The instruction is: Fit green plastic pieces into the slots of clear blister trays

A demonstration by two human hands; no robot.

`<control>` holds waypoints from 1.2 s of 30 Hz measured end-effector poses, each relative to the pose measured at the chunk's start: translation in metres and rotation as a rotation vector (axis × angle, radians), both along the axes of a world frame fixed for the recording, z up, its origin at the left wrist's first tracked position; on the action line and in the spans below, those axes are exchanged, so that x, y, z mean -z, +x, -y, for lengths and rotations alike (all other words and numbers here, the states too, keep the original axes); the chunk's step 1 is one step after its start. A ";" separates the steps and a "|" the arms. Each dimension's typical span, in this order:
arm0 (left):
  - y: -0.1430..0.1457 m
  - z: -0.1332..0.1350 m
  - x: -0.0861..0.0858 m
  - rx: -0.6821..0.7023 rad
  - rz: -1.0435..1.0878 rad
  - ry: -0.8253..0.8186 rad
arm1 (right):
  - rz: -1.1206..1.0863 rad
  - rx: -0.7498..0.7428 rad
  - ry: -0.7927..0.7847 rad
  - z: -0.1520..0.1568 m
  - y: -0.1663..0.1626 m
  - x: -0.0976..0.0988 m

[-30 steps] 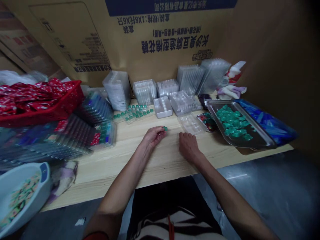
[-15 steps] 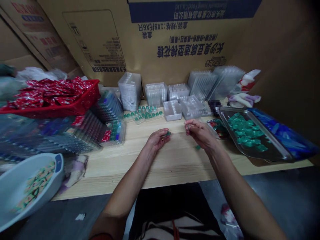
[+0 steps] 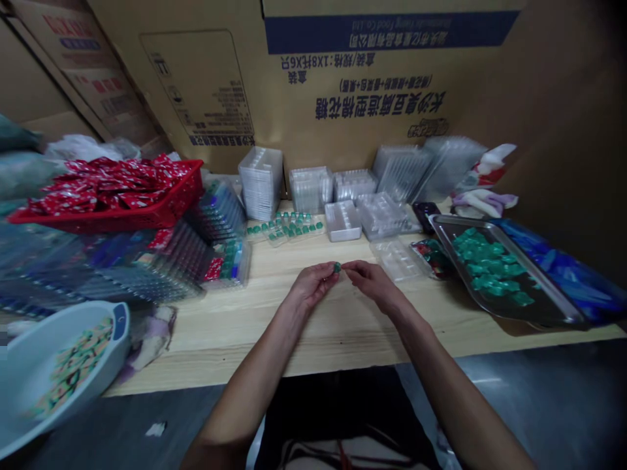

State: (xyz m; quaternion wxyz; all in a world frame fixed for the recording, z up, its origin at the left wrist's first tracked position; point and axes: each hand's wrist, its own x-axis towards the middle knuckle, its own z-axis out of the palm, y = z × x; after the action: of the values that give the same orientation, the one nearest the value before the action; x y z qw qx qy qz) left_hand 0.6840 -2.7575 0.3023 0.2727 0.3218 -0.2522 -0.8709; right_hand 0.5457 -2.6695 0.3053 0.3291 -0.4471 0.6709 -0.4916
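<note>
My left hand point(image 3: 313, 286) pinches a small green wrapped sweet point(image 3: 337, 266) between its fingertips, above the light wooden table point(image 3: 220, 343). My right hand point(image 3: 372, 282) comes in from the right, its fingertips touching or almost touching the sweet. Anything inside those fingers is hidden. Behind the hands, a clear plastic blister tray point(image 3: 284, 227) holds several green sweets. A clear empty tray point(image 3: 396, 260) lies to the right of my right hand. Further right, a metal tray point(image 3: 470, 225) carries a heap of green sweets point(image 3: 492, 267).
Stacks of clear plastic trays point(image 3: 262, 183) stand along the cardboard box wall point(image 3: 382, 98). A red basket point(image 3: 157, 212) of red packets sits at the left, above stacked filled trays point(image 3: 161, 267). A pale blue basin point(image 3: 83, 320) of sweets sits at the front left.
My hands have come together at the sweet. The green piece lying on the table near my right hand no longer shows there. The view has shifted slightly.
</note>
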 end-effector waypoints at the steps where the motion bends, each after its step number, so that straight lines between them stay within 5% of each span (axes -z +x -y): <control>1: -0.001 -0.002 0.000 -0.004 -0.001 -0.019 | -0.074 -0.002 0.000 -0.001 0.001 0.003; 6: -0.008 -0.013 0.004 -0.049 0.044 -0.186 | -0.290 0.075 -0.028 -0.003 0.007 0.005; 12: -0.004 -0.015 0.000 0.097 0.079 -0.256 | 0.299 -0.105 -0.036 -0.018 -0.002 -0.008; 16: -0.003 -0.010 0.002 0.038 0.145 -0.262 | 0.638 -0.056 -0.101 -0.034 -0.017 -0.021; 23: -0.011 -0.006 0.010 -0.040 0.407 -0.615 | 0.770 0.015 -0.227 -0.052 -0.041 -0.048; 26: -0.022 -0.023 -0.004 -0.007 0.305 -0.530 | 0.766 -0.030 -0.272 -0.051 -0.042 -0.057; 30: -0.037 -0.050 -0.029 0.345 0.004 -0.111 | 0.599 -0.028 -0.242 -0.043 -0.039 -0.058; 36: -0.049 -0.046 -0.032 0.250 0.022 0.089 | -0.485 0.022 -0.060 -0.043 -0.031 -0.055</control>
State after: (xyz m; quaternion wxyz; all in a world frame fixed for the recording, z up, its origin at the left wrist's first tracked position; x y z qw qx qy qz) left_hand 0.6353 -2.7110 0.3345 0.1445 0.3091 -0.2546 -0.9049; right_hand 0.5147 -2.6269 0.3599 0.1396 -0.5542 0.7201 -0.3934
